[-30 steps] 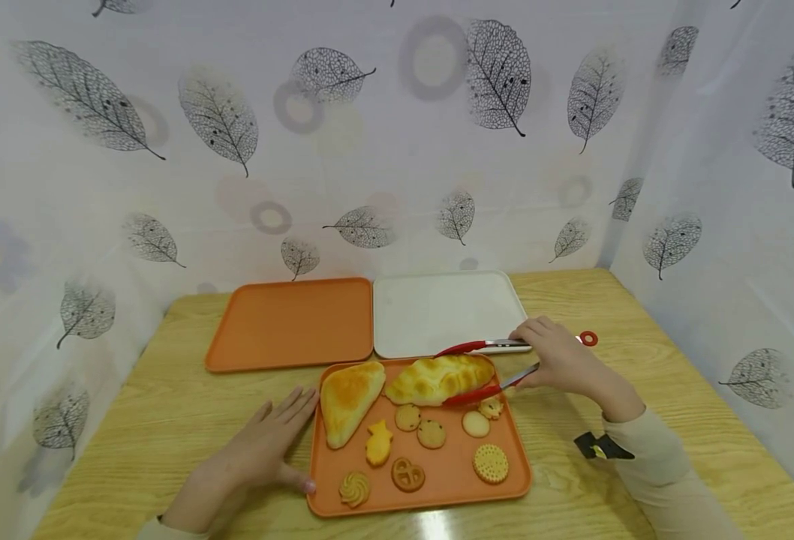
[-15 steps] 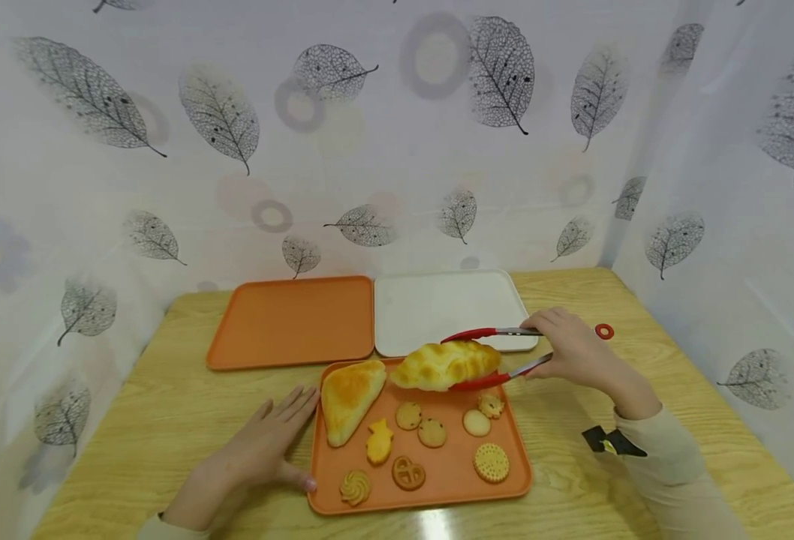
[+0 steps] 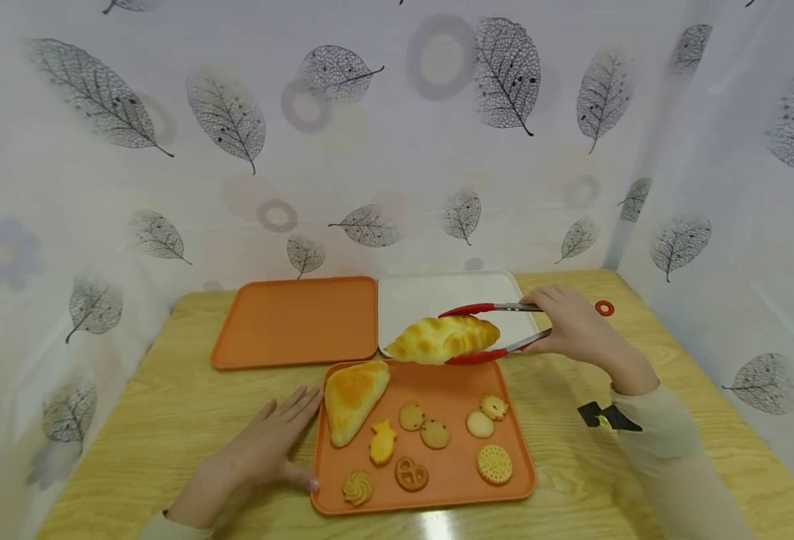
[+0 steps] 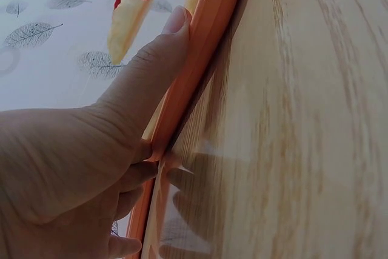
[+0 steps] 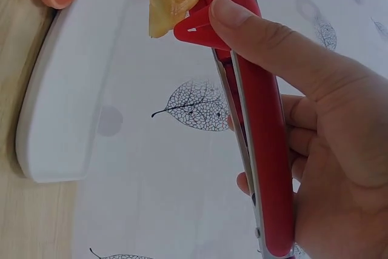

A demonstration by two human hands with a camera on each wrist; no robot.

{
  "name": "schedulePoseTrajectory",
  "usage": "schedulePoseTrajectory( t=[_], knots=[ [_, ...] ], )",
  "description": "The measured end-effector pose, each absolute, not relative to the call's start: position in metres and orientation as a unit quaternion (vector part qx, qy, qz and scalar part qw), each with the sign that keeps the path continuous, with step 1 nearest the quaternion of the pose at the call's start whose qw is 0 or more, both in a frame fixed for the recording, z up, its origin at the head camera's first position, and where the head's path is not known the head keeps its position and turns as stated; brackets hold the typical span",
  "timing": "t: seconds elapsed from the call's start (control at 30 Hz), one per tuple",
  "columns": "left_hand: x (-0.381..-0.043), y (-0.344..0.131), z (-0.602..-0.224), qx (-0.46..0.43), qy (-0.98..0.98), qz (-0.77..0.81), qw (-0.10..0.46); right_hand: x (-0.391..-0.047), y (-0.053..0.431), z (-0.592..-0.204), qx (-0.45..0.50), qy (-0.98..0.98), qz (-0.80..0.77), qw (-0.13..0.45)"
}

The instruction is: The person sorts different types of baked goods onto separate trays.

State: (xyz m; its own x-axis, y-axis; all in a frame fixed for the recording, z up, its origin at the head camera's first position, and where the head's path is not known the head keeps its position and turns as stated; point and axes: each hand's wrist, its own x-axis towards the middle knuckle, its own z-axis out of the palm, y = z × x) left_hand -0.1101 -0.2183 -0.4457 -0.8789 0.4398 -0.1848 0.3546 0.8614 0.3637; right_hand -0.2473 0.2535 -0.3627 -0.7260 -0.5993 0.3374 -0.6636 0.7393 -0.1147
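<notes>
My right hand (image 3: 575, 330) grips a pair of red-tipped metal tongs (image 5: 264, 144), thumb on one arm and fingers round the other. Between the red tips is a long golden bread loaf (image 3: 443, 339), raised over the gap where the front orange tray (image 3: 464, 491) meets the white tray (image 3: 410, 300). My left hand (image 3: 258, 454) has its fingers spread along the front tray's left edge. In the left wrist view its thumb touches the orange rim (image 4: 206, 47). On that front tray lie a triangular bread (image 3: 355, 401), a pretzel (image 3: 411, 474) and several cookies (image 3: 494, 465).
A second orange tray (image 3: 299, 322) stands at the back left, beside the white one. All the trays are on a wooden table (image 3: 167, 390). A leaf-print curtain (image 3: 397, 150) closes off the back and both sides.
The tongs have lifted the bread loaf off the front tray and carried it upward and back towards the white tray. My left hand has stayed at the tray's edge.
</notes>
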Motion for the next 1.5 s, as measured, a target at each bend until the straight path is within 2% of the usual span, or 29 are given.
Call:
schedulePoseTrajectory(
  t=[0.33, 0.73, 1.07, 1.5],
  knots=[
    [-0.111, -0.217, -0.446, 0.213, 0.954, 0.164, 0.135, -0.278, 0.228, -0.353, 0.358, -0.916, 0.114, 0.140],
    [-0.111, -0.218, -0.449, 0.214, 0.953, 0.168, 0.135, -0.323, 0.175, -0.347, 0.356, -0.919, 0.122, 0.116],
    [-0.111, -0.219, -0.447, 0.217, 0.953, 0.166, 0.130, -0.359, 0.130, -0.355, 0.330, -0.933, 0.112, 0.093],
    [-0.111, -0.220, -0.447, 0.213, 0.953, 0.168, 0.136, -0.385, 0.070, -0.376, 0.296, -0.948, 0.099, 0.055]
  ],
)
